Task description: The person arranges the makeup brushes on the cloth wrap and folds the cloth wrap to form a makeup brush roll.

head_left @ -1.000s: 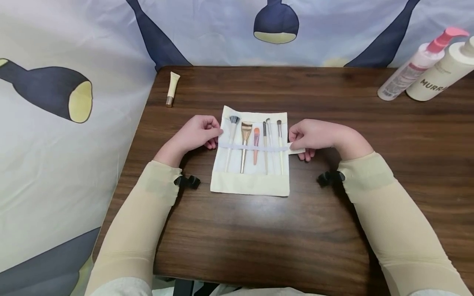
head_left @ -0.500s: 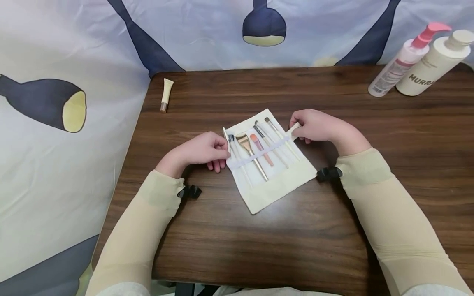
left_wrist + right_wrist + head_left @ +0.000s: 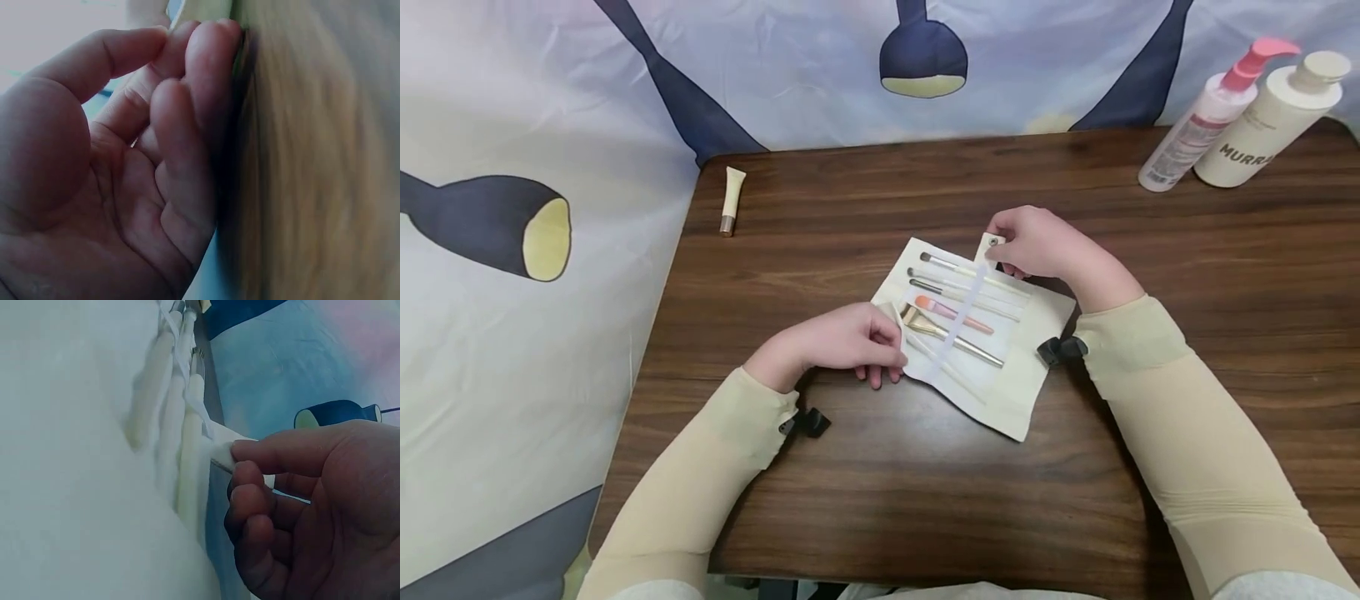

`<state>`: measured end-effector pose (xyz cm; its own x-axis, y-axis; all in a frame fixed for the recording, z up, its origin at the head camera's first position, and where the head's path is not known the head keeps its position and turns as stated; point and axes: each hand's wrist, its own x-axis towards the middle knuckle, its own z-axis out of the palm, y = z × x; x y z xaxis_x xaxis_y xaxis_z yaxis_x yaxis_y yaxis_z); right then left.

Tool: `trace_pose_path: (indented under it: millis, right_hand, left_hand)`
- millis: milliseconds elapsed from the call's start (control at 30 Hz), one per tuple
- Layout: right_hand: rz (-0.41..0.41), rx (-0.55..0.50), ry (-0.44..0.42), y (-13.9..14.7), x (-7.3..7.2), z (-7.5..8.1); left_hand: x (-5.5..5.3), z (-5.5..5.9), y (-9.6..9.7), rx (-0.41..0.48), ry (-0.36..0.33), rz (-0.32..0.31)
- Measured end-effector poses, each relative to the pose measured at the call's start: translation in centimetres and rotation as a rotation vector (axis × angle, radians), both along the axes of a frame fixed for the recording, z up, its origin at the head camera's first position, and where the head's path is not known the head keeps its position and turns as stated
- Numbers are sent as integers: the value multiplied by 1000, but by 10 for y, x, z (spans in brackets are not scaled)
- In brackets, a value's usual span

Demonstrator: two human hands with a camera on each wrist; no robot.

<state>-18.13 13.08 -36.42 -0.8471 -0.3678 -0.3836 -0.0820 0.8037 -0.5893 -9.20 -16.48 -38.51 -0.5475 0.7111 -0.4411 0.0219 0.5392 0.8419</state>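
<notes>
A cream makeup brush roll (image 3: 1022,367) lies unrolled and turned at an angle on the wooden table, several brushes tucked under its pale elastic band (image 3: 961,317). Among them are a wide gold brush (image 3: 955,335) and a small pink brush (image 3: 953,314). My left hand (image 3: 842,342) pinches the roll's near left edge between thumb and fingers; the left wrist view shows that grip (image 3: 125,137) from the palm side. By its snap tab (image 3: 990,247), my right hand (image 3: 1045,246) pinches the roll's far side, and the right wrist view shows thumb and forefinger on the tab (image 3: 225,447).
A small cream tube (image 3: 732,200) lies at the table's back left. Two bottles stand at the back right, one with a pink pump (image 3: 1198,125) and one cream white (image 3: 1262,125). A printed cloth (image 3: 820,75) hangs behind the table (image 3: 880,492).
The brush roll has turned counterclockwise, its brush heads now pointing left. My left hand moved right and nearer the front edge; my right hand moved slightly away, both keeping hold.
</notes>
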Motion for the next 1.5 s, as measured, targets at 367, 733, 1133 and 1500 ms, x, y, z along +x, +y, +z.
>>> trace_pose_path:
  millis: [367, 733, 1133, 1500]
  right_hand:
    - [32, 48, 53, -11, 0, 5]
    - [104, 35, 158, -9, 6, 9]
    - [183, -39, 173, -9, 11, 3]
    - [169, -22, 256, 10, 35, 19]
  left_hand:
    - [20, 3, 25, -59, 54, 33]
    - [38, 0, 52, -74, 186, 81]
    - [49, 15, 52, 126, 429, -108]
    - [40, 43, 29, -81, 927, 30]
